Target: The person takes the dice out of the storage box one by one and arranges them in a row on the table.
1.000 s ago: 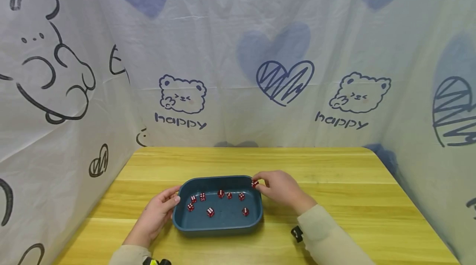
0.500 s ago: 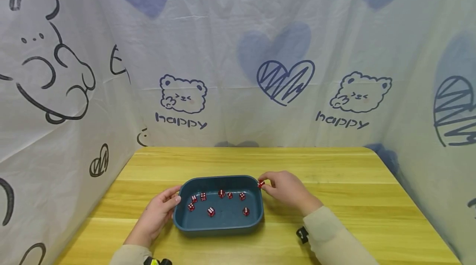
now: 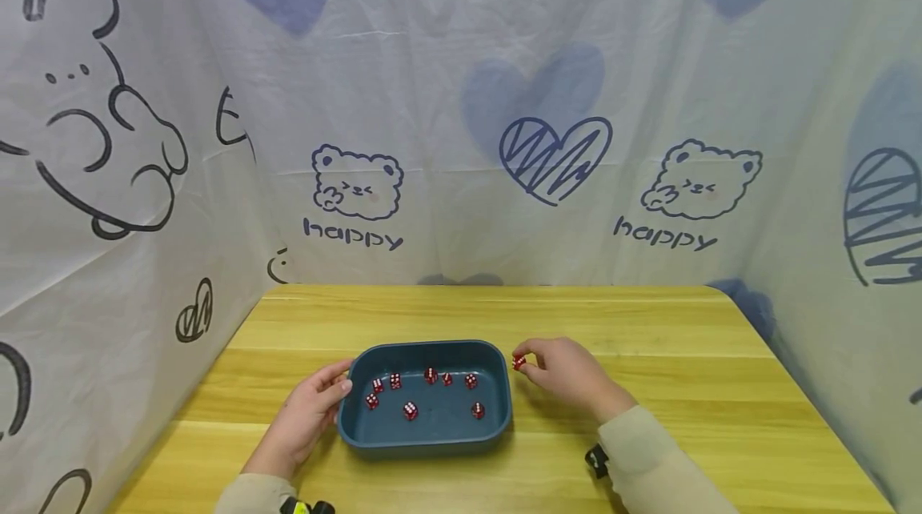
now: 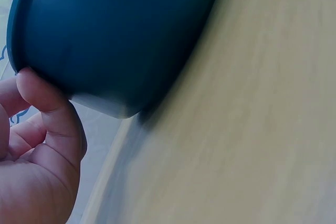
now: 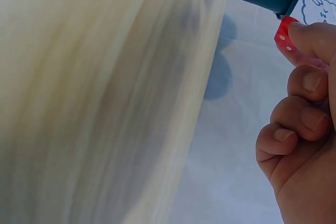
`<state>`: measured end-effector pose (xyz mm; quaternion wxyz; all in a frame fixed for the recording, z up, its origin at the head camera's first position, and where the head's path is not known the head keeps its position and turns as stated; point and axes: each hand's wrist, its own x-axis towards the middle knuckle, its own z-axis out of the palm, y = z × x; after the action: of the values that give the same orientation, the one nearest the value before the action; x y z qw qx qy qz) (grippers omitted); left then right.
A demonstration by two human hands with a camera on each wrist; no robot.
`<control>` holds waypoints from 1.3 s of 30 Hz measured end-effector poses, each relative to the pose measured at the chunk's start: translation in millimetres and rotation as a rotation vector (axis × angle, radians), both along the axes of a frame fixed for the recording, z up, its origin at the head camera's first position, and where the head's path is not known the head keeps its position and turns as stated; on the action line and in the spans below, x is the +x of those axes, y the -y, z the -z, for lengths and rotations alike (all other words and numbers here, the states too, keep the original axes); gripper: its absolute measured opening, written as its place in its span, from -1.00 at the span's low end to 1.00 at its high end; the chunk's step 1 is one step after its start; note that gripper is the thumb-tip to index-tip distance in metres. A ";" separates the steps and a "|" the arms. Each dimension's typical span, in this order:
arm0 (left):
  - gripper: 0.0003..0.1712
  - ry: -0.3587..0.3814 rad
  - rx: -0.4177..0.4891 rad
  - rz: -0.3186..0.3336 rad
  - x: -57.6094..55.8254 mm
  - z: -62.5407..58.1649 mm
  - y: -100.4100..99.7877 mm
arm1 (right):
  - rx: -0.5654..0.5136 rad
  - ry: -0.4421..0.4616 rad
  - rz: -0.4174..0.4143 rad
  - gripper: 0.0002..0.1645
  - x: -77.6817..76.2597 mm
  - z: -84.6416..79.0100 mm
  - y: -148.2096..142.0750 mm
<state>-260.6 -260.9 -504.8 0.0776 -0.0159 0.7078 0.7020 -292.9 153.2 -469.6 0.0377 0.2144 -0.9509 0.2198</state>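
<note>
In the head view a dark teal rectangular tray point(image 3: 425, 445) stands on the wooden table, holding several red dice with white pips; one red die point(image 3: 410, 411) lies near its front. My left hand point(image 3: 306, 418) holds the tray's left end, thumb at the rim. The left wrist view shows that thumb point(image 4: 39, 90) against the tray's outer wall, other fingers behind it. Just off the tray's right end, my right hand point(image 3: 569, 372) pinches another red die point(image 5: 284, 35) between thumb and index finger. Its other fingers are curled into the palm.
The yellow wood-grain table point(image 3: 691, 402) extends right of and behind the tray. White cloth walls point(image 3: 461, 226) with heart and bear drawings enclose its back and sides. Each sleeve cuff carries a black device point(image 3: 597, 461).
My right hand has moved right and slightly nearer, carrying the pinched die from over the tray's right rim to outside it. My left hand keeps its place at the tray.
</note>
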 end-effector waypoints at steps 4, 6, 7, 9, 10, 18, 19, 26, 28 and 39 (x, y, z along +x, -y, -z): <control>-0.45 0.006 -0.006 -0.010 0.0 -0.8 -0.4 | -0.001 0.025 0.008 -0.75 0.4 2.4 -2.9; -0.45 0.004 -0.014 -0.014 0.0 -1.3 -0.6 | 0.000 0.038 0.009 -0.75 1.1 3.5 -4.4; -0.46 0.004 -0.017 -0.014 0.2 -1.6 -0.7 | 0.001 0.043 0.009 -0.75 1.7 3.9 -5.2; -0.46 0.008 -0.017 -0.018 0.4 -1.8 -0.7 | 0.003 0.053 0.010 -0.76 2.8 5.2 -6.6; -0.46 0.008 -0.014 -0.017 0.5 -1.7 -0.8 | 0.003 0.059 0.010 -0.77 3.4 5.8 -7.2; -0.46 0.000 -0.003 -0.016 0.7 -1.3 -0.7 | 0.010 0.077 0.011 -0.79 4.7 10.6 -11.1; -0.46 0.001 -0.002 -0.016 0.6 -1.6 -0.8 | 0.007 0.082 0.011 -0.80 4.8 10.8 -11.6; -0.46 0.008 -0.004 -0.016 0.4 -2.2 -0.5 | 0.020 0.093 0.008 -0.82 3.7 12.7 -13.9; -0.46 0.008 -0.006 -0.016 0.4 -2.2 -0.5 | 0.022 0.104 0.007 -0.81 3.4 13.1 -14.2; -0.46 0.001 -0.010 -0.013 0.9 -1.4 -0.3 | 0.024 0.130 -0.011 -0.79 4.1 15.7 -16.8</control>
<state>-259.7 -260.6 -503.3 0.0733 -0.0210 0.7110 0.6990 -288.8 170.0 -485.3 -0.0279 0.2052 -0.9527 0.2223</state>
